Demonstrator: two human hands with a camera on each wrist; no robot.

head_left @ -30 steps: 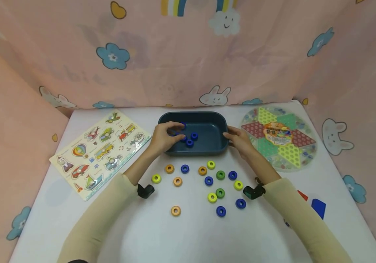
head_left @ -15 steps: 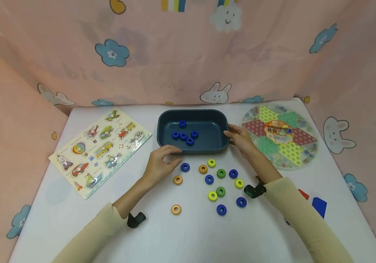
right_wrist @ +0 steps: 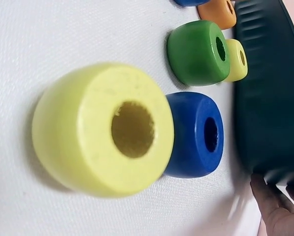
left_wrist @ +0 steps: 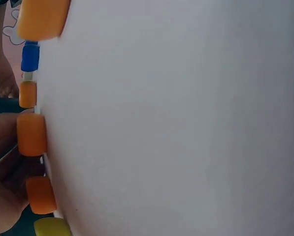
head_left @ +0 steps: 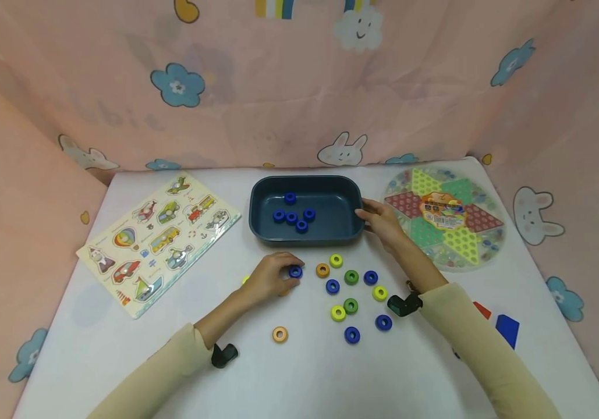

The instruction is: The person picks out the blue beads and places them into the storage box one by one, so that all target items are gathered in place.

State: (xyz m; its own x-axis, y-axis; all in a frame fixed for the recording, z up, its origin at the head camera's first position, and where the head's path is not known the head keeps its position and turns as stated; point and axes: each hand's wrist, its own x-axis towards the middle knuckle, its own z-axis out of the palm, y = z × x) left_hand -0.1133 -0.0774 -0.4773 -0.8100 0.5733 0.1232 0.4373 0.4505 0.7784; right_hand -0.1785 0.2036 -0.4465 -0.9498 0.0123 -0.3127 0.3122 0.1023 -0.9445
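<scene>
My left hand (head_left: 268, 279) pinches a blue ring-shaped bead (head_left: 291, 276) between thumb and fingers, just in front of the dark blue tray (head_left: 330, 201). Several blue beads (head_left: 301, 226) lie in the tray. My right hand (head_left: 383, 224) grips the tray's right end, thumb at the rim and fingers outside. Orange beads (left_wrist: 32, 135) stand close by my left hand (left_wrist: 1, 206) in the left wrist view, and my hand partly hides a yellow bead (head_left: 245, 280). In the right wrist view, my right hand's fingers (right_wrist: 267, 196) touch the tray's side (right_wrist: 270, 98).
Loose yellow (head_left: 338, 318), green (head_left: 351, 282), orange (head_left: 280, 339) and blue beads (head_left: 352, 340) lie scattered before the tray. A picture puzzle board (head_left: 158, 244) is at left. A round star-patterned game board (head_left: 443, 218) and a blue flat piece (head_left: 507, 331) are at right.
My left hand left the tray, where blue beads now lie uncovered, moved toward me, then right to a blue bead and took hold of it. My right hand stayed on the tray.
</scene>
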